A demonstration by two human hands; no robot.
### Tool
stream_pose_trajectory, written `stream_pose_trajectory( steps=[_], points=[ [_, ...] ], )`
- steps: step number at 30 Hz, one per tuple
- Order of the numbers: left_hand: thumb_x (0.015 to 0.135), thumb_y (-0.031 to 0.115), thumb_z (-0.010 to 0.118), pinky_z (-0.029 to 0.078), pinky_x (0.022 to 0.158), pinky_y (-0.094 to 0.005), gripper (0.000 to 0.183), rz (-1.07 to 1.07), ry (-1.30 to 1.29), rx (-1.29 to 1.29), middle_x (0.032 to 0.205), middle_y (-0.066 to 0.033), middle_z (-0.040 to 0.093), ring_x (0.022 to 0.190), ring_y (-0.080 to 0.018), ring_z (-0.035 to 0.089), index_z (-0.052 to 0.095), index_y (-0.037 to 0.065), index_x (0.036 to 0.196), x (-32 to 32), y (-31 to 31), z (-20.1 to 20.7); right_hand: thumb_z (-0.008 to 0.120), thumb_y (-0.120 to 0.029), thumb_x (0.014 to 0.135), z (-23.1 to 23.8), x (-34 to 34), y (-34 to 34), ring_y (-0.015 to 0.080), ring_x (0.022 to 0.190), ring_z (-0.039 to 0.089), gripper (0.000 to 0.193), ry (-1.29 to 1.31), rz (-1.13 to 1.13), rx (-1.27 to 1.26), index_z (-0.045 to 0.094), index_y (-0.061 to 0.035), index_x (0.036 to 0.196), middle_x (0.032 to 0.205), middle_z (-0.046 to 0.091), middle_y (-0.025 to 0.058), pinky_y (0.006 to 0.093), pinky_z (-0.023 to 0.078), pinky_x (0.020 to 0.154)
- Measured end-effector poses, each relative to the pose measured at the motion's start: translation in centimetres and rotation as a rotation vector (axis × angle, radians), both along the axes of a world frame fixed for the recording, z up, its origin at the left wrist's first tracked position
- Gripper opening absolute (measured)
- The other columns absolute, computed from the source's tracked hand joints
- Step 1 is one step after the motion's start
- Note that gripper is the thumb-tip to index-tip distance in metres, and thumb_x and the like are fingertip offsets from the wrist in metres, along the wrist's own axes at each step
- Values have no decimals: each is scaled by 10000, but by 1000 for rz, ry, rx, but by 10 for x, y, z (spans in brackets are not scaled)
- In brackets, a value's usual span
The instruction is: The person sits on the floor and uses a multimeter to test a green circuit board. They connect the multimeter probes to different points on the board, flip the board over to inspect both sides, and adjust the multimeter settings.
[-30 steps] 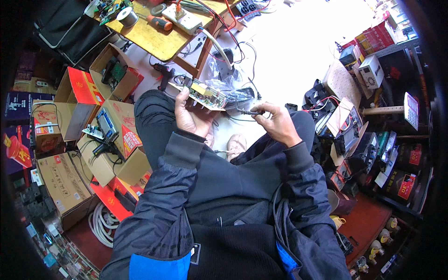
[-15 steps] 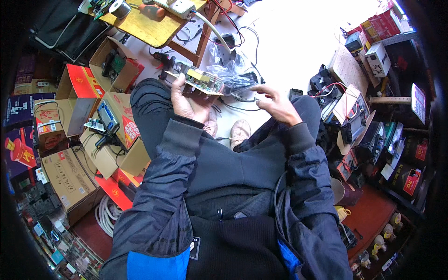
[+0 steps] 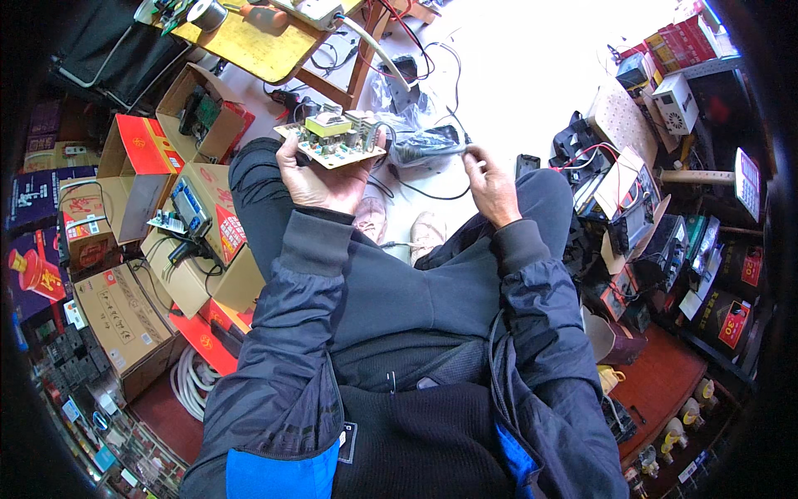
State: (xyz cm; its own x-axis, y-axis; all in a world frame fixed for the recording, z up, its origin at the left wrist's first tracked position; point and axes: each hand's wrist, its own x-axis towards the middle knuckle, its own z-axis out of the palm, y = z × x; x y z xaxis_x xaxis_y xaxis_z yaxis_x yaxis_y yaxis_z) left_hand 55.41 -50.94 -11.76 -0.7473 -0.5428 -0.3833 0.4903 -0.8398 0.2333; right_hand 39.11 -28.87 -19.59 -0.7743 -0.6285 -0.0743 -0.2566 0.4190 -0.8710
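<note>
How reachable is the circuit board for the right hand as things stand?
Probably yes: the left hand holds the circuit board component-side up, its right edge faces the right hand, and nothing solid appears between them.

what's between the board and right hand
In the head view, a clear plastic bag and a dark cable show between the board and right hand.

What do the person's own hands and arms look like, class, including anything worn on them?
The left hand and right hand are bare, with no glove, ring or watch visible. Both arms wear long, dark jacket sleeves of smooth, creased fabric, loose along the forearm and gathered into wide, plain, dark grey cuffs.
</note>
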Motion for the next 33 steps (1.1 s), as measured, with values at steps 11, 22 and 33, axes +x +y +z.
stream_pose_trajectory(
  steps=[11, 22, 33],
  points=[
    [857, 520, 675, 510, 1034, -646, 642, -75, 3, -62, 1268, -207, 665, 1168, -431, 641, 628, 65, 1308, 0, 3, -4, 679, -132, 947, 6, -7, 3, 254, 1034, 685, 311, 300, -112, -37, 699, -50, 1247, 1117, 721, 146, 370, 532, 905],
    [845, -17, 640, 510, 1059, -424, 744, -392, -159, -355, 1331, -175, 595, 1229, -286, 618, 343, 40, 1525, -7, 31, -33, 771, -313, 875, 28, 3, 6, 322, 1287, 597, 686, -57, 35, -140, 548, -25, 1457, 1370, 632, 214, 424, 439, 1127],
    [839, -31, 772, 522, 1079, -408, 864, -582, -251, -444, 1380, -173, 542, 1277, -275, 593, 251, 22, 1526, -20, 57, -36, 909, -375, 763, 27, 37, 0, 314, 1367, 525, 1049, -398, 305, -175, 350, -5, 1570, 1469, 527, 231, 407, 418, 1152]
  ],
)
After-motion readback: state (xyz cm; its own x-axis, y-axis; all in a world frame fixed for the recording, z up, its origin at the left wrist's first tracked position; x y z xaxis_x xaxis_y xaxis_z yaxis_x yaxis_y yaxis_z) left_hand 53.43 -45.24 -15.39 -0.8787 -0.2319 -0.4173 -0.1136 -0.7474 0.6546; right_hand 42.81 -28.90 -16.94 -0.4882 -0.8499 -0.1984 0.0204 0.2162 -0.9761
